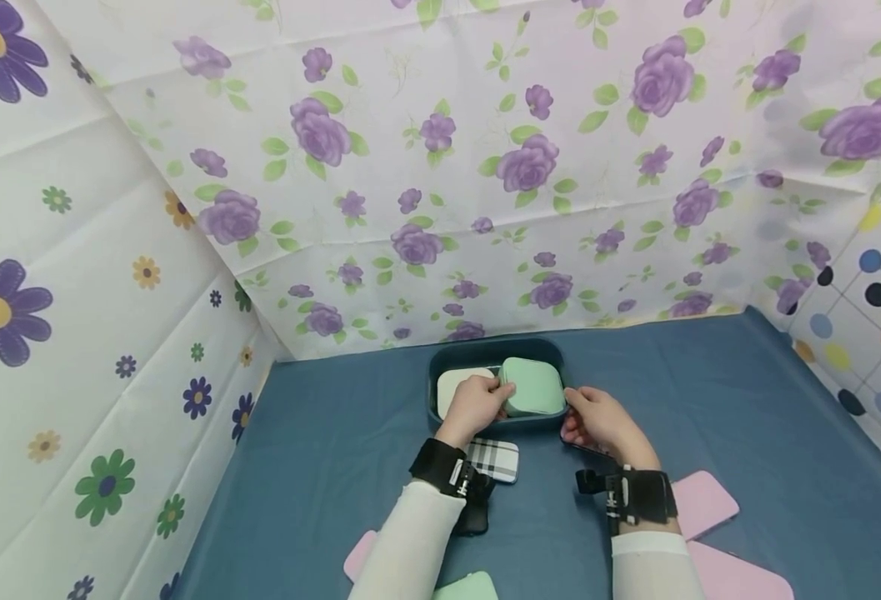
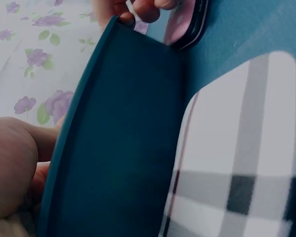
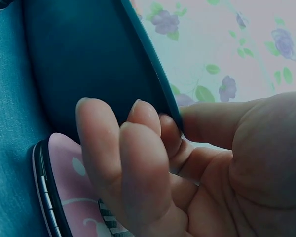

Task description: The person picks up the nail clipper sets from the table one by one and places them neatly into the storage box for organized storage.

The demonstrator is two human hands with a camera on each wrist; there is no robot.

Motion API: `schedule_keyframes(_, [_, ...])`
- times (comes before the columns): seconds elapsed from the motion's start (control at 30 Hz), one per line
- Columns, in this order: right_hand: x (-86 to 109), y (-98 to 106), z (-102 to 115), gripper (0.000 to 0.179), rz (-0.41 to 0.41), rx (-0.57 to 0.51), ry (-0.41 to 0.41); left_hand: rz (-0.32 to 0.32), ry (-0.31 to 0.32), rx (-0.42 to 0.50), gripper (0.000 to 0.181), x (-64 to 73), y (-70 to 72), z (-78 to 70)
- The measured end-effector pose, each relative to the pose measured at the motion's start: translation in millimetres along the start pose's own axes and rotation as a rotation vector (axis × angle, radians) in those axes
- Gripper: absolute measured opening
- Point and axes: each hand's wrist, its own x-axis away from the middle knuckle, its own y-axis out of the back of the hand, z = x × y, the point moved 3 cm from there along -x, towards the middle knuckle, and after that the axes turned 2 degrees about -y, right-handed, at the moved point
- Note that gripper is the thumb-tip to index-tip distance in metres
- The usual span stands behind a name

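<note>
A dark teal bin (image 1: 530, 427) stands near the back of the table. Inside it, a cream rounded-square case (image 1: 455, 387) lies on the left and light green rounded-square cases (image 1: 536, 387) lie on the right. My left hand (image 1: 476, 404) reaches over the bin's front wall, its thumb and fingers pinching the left edge of the green cases. At the front right corner, my right hand (image 3: 187, 163) pinches the rim between thumb and index finger; its other fingers hang loosely outside. Below them is a pink patterned hinged case (image 3: 64, 173).
A plaid case (image 1: 496, 460) lies just in front of the bin. Pink cases (image 1: 703, 504) lie by my right forearm, and another pink case (image 1: 360, 554) and a green case (image 1: 470, 587) near my left. Flower-printed cloth (image 1: 410, 208) rises behind the table.
</note>
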Motion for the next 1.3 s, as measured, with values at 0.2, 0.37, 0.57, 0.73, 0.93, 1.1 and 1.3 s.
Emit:
schedule_keyframes(0.2, [0.4,0.5,1.3,0.039,-0.005,0.013,0.005,-0.024,-0.081,-0.203,0.042,-1.7,-3.5,-4.2])
schedule_keyframes(0.37, [0.7,0.9,1.3,0.039,-0.007,0.017,0.004,-0.017,-0.091,-0.214,0.044,-2.7,-4.5,-3.9])
schedule_keyframes(0.57, [-2.7,2.2,-1.6,0.041,-0.005,0.025,0.003,-0.024,-0.12,-0.222,0.043,-1.5,-3.0,-4.3])
schedule_keyframes(0.73, [-4.8,3.0,-3.9,0.041,-0.006,0.028,0.004,-0.022,-0.109,-0.212,0.043,-0.3,-2.7,-5.0])
schedule_keyframes(0.93, [-1.9,2.2,-2.4,0.041,-0.016,0.026,0.005,-0.015,-0.104,-0.213,0.041,-1.0,-3.4,-4.0])
schedule_keyframes(1.1, [-1.0,2.1,-0.5,0.041,-0.01,0.025,0.012,-0.022,-0.126,-0.21,0.042,-2.2,-3.8,-3.9])
schedule_keyframes(1.3, [-0.2,2.1,1.2,0.04,-0.011,0.029,0.01,-0.025,-0.111,-0.181,0.043,-1.1,-3.3,-4.1])
